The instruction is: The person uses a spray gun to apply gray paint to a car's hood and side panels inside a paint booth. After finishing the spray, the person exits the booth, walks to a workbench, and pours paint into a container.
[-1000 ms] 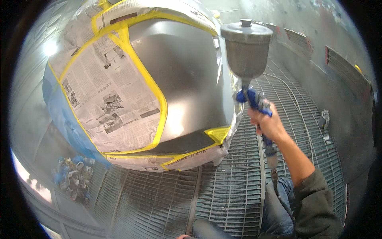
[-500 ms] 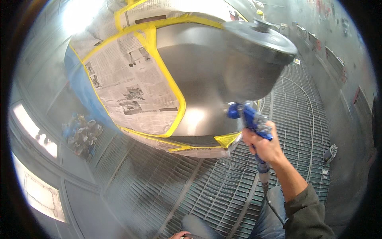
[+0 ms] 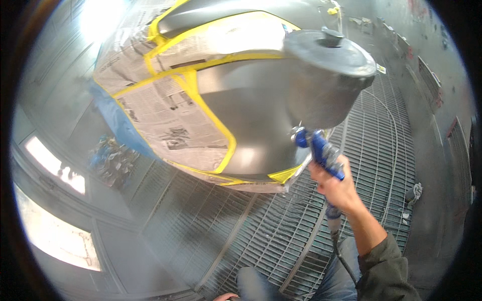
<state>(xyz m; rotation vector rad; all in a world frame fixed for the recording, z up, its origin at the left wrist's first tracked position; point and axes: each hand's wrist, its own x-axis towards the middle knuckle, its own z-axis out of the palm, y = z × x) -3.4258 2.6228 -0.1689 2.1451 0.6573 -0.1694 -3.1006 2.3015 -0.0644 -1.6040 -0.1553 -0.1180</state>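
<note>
My right hand (image 3: pixel 335 186) is wrapped round the handle of a blue spray gun (image 3: pixel 324 153). On top of the gun sits a large grey lidded paint cup (image 3: pixel 321 85). The nozzle faces left, close to a smooth grey car body panel (image 3: pixel 251 110); the cup hides part of that panel. Newspaper masking (image 3: pixel 175 120), edged with yellow tape (image 3: pixel 203 108), covers the area beside it. From the gun's handle an air hose (image 3: pixel 341 256) hangs down past my forearm. Only a sliver of my left hand (image 3: pixel 224 297) shows at the lower edge, curled by something dark.
Metal floor grating (image 3: pixel 271 231) runs beneath the car and along its right side. A pale hose (image 3: pixel 394 130) lies across it. To the right stands a grey wall (image 3: pixel 437 150), with a small wrapped cup (image 3: pixel 413 192) at its foot. Crumpled sheeting (image 3: pixel 115 160) lies at left.
The view has shifted, bringing more of the car's top into sight. The spray gun stays beside the panel in my right hand, its nozzle slightly farther right. Less of my left hand shows.
</note>
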